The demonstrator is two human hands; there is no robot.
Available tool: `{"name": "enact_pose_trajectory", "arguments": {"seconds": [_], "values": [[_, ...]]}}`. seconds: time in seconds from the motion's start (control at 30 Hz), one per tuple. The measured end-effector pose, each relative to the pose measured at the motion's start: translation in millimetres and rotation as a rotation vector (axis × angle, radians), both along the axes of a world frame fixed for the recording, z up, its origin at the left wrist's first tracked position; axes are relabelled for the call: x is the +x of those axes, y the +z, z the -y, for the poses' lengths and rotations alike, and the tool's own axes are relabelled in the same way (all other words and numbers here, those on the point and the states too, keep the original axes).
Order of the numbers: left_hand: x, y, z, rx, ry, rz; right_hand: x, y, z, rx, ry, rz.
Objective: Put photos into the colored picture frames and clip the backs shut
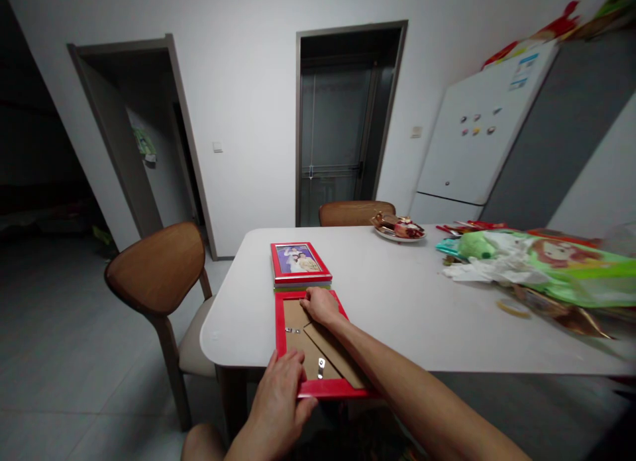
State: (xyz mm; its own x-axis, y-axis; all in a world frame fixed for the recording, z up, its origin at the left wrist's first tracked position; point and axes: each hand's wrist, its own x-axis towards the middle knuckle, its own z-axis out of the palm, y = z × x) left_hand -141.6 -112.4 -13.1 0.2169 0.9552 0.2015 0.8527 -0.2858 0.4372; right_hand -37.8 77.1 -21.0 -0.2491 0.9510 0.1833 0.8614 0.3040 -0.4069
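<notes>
A red picture frame [279, 335] lies face down at the table's front edge, partly jutting over it, its brown backing board and metal clips showing. My left hand [281, 391] grips the near left corner, thumb below the rim and fingers on top. At the far end of the backing, my right hand [320, 307] has its fingers curled and pressed down; what they pinch, if anything, is hidden. Just beyond lies a stack of frames, the top red photo frame [301, 259] face up with a picture of people.
The white table [387, 302] holds a plate [397, 234] of items at the back. Green and white plastic packaging [536, 262] and a tape roll [513, 308] lie on the right. A wooden chair [159, 269] stands at left, another chair [355, 213] behind the table.
</notes>
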Motion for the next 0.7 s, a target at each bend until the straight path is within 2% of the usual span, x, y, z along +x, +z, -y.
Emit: {"name": "enact_pose_trajectory", "arguments": {"seconds": [0.13,0.23,0.37,0.47,0.6,0.7], "values": [[-3.4,-3.1,0.2,-0.006,-0.003,-0.037,7.2,4.1,3.0,-0.001,-0.002,-0.057],[1.4,1.1,0.2,-0.018,-0.011,-0.06,16.9,5.2,6.6,-0.002,0.042,-0.123],[27.7,7.3,-6.3,-0.01,-0.074,-0.112,24.9,6.3,11.6,0.006,0.1,-0.219],[50.4,2.4,-15.7,-0.01,-0.158,-0.152,31.9,11.3,16.7,0.036,0.119,-0.284],[63.6,-4.7,-22.6,0.006,-0.151,-0.159,62.3,19.8,26.9,0.041,0.14,-0.484],[63.4,1.7,-22.5,0.031,-0.144,-0.117,92.7,18.1,37.3,-0.059,0.037,-0.73]]}}
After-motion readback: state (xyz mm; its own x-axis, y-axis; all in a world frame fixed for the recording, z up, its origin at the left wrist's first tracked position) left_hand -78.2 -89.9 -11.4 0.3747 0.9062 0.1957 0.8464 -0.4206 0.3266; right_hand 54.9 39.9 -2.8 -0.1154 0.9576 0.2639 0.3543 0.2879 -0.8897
